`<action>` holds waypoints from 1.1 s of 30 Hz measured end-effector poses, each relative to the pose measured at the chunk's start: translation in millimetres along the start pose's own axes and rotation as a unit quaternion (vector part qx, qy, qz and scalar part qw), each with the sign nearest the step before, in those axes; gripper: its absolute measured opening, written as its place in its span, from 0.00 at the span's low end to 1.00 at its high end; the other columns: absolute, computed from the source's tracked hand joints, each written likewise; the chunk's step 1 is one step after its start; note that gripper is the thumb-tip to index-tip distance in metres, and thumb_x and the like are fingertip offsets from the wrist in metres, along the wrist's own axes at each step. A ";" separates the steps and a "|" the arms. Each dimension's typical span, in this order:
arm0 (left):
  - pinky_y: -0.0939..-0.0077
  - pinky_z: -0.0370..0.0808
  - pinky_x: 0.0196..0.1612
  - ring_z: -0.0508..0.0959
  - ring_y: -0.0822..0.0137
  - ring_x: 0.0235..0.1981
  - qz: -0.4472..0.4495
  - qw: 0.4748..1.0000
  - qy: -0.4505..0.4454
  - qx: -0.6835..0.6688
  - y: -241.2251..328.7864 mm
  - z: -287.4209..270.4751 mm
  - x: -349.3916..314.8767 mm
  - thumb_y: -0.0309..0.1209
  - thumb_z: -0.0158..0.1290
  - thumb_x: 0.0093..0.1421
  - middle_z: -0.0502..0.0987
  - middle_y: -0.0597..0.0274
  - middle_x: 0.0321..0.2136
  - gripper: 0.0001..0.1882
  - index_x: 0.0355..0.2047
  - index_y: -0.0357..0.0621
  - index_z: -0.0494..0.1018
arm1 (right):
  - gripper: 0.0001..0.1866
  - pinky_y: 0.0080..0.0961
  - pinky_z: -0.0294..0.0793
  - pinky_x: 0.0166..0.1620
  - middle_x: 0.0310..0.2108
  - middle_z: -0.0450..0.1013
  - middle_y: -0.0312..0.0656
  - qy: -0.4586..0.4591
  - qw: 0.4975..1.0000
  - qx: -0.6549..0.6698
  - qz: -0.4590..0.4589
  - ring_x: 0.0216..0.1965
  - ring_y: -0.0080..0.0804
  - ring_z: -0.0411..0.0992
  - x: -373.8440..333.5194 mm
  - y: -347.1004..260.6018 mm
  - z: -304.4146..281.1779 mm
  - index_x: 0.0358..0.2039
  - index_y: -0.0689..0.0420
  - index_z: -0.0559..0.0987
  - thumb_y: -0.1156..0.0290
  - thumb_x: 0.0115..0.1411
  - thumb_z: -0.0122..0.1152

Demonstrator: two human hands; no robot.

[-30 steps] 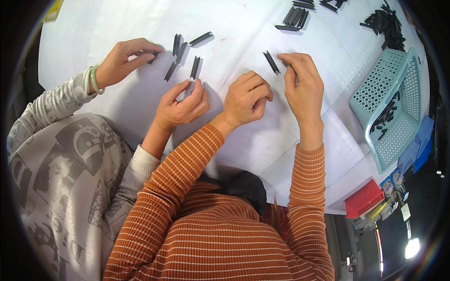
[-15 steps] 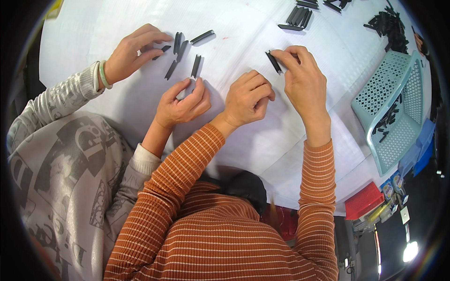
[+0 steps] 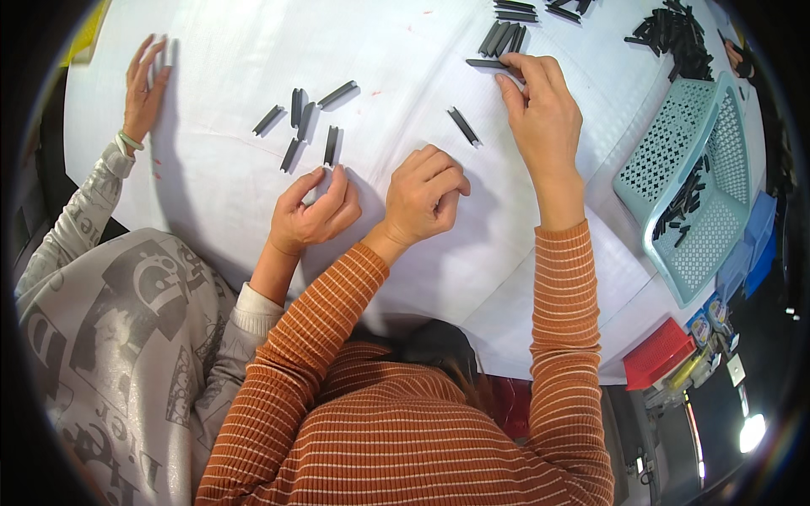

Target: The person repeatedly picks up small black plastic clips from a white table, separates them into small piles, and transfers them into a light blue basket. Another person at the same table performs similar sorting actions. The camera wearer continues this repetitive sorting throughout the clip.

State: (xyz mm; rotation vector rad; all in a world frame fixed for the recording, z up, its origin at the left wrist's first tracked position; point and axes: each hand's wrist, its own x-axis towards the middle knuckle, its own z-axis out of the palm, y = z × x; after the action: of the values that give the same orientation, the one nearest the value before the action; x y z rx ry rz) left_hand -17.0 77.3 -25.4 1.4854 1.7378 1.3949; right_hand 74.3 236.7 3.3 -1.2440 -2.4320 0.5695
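Note:
My right hand (image 3: 545,114) reaches to a short black grooved strip (image 3: 484,63) that lies crosswise below a small row of like strips (image 3: 504,38). Its index fingertip is at the strip's right end, and the thumb is a little apart from it. Nearer to me lies another black strip (image 3: 463,126), on its own on the white table covering (image 3: 405,80). My left hand (image 3: 424,196) rests on the table with its fingers curled in; whether anything is inside them is hidden.
At my left, a co-worker's hand (image 3: 314,211) is near several black strips (image 3: 305,122); the other hand (image 3: 145,88) is stretched out farther left. A heap of black strips (image 3: 675,38) lies at the far right. Below it a light blue basket (image 3: 666,143) lies tipped, pieces inside.
My right hand has let go of the single strip and moved away to the strip by the row. My left hand stays curled. The co-worker's far hand has let its strip lie and swung left.

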 end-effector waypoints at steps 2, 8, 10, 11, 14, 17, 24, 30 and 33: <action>0.72 0.66 0.26 0.70 0.63 0.24 -0.001 1.000 -0.001 0.000 0.0 1.0 -0.6 0.13 0.47 0.36 0.72 0.63 0.21 0.11 0.17 0.44 0.71 | 0.09 0.28 0.74 0.30 0.33 0.71 0.34 -0.001 1.000 0.002 -0.002 0.29 0.32 0.74 -3.3 2.0 1.5 0.37 0.51 0.78 0.71 0.54 0.66; 0.72 0.66 0.27 0.70 0.63 0.24 0.006 1.000 0.002 0.001 -0.4 4.7 -0.3 0.14 0.48 0.36 0.71 0.65 0.21 0.11 0.17 0.45 0.71 | 0.08 0.27 0.73 0.31 0.33 0.71 0.33 -0.032 0.999 0.034 0.026 0.31 0.29 0.73 -25.6 -3.5 -7.4 0.34 0.53 0.78 0.70 0.54 0.67; 0.72 0.64 0.27 0.70 0.64 0.24 0.010 1.000 0.003 0.005 -1.9 5.5 -1.2 0.15 0.50 0.36 0.70 0.68 0.21 0.11 0.18 0.47 0.70 | 0.07 0.27 0.72 0.31 0.33 0.72 0.33 -0.037 0.996 0.060 0.046 0.30 0.29 0.73 -26.6 -3.6 -8.4 0.33 0.53 0.78 0.69 0.55 0.67; 0.72 0.64 0.27 0.70 0.64 0.24 0.009 1.000 0.001 0.004 -2.6 5.6 -2.4 0.15 0.50 0.36 0.70 0.68 0.21 0.11 0.18 0.47 0.70 | 0.07 0.27 0.72 0.31 0.33 0.72 0.33 -0.041 0.995 0.074 0.061 0.30 0.29 0.73 -25.5 -3.3 -9.0 0.33 0.54 0.78 0.68 0.55 0.66; 0.72 0.65 0.27 0.70 0.64 0.24 0.008 1.000 -0.001 0.000 -3.0 6.3 -2.2 0.15 0.49 0.36 0.71 0.66 0.21 0.11 0.17 0.46 0.70 | 0.07 0.26 0.71 0.31 0.31 0.73 0.35 0.024 0.990 0.094 0.099 0.28 0.29 0.72 -9.1 -1.5 -5.4 0.32 0.55 0.79 0.67 0.58 0.64; 0.72 0.65 0.27 0.70 0.63 0.24 0.003 1.000 -0.003 -0.006 0.1 7.4 -1.2 0.14 0.48 0.36 0.71 0.65 0.21 0.11 0.17 0.46 0.70 | 0.09 0.31 0.71 0.32 0.29 0.75 0.37 0.076 0.985 0.055 0.143 0.25 0.31 0.72 16.1 6.9 2.3 0.33 0.56 0.80 0.64 0.58 0.63; 0.72 0.64 0.27 0.70 0.64 0.24 0.008 1.000 0.002 -0.010 -1.2 9.7 -3.0 0.14 0.48 0.36 0.71 0.65 0.21 0.11 0.17 0.46 0.71 | 0.10 0.33 0.73 0.35 0.30 0.75 0.36 0.029 0.977 0.043 0.206 0.30 0.35 0.74 15.8 15.6 -3.5 0.34 0.55 0.81 0.64 0.55 0.65; 0.73 0.63 0.27 0.70 0.64 0.24 0.009 1.000 0.005 -0.006 -0.5 11.0 -1.9 0.13 0.47 0.36 0.72 0.65 0.21 0.12 0.17 0.46 0.71 | 0.05 0.32 0.74 0.35 0.34 0.74 0.33 0.068 0.990 -0.069 0.098 0.36 0.33 0.73 -14.2 23.1 -9.8 0.31 0.53 0.80 0.71 0.53 0.66; 0.73 0.62 0.27 0.70 0.64 0.24 0.004 1.000 0.004 -0.006 -1.9 12.7 -3.1 0.13 0.47 0.36 0.72 0.65 0.21 0.12 0.17 0.46 0.71 | 0.06 0.31 0.74 0.37 0.35 0.73 0.32 0.081 0.994 -0.039 0.067 0.37 0.33 0.72 -25.8 22.6 -8.6 0.31 0.54 0.79 0.74 0.52 0.66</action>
State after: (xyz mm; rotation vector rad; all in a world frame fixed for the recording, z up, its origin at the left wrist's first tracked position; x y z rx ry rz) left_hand -6.2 79.6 -32.7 1.4848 1.7279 1.4152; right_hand 108.2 229.2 -3.8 -1.4343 -2.2686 0.3941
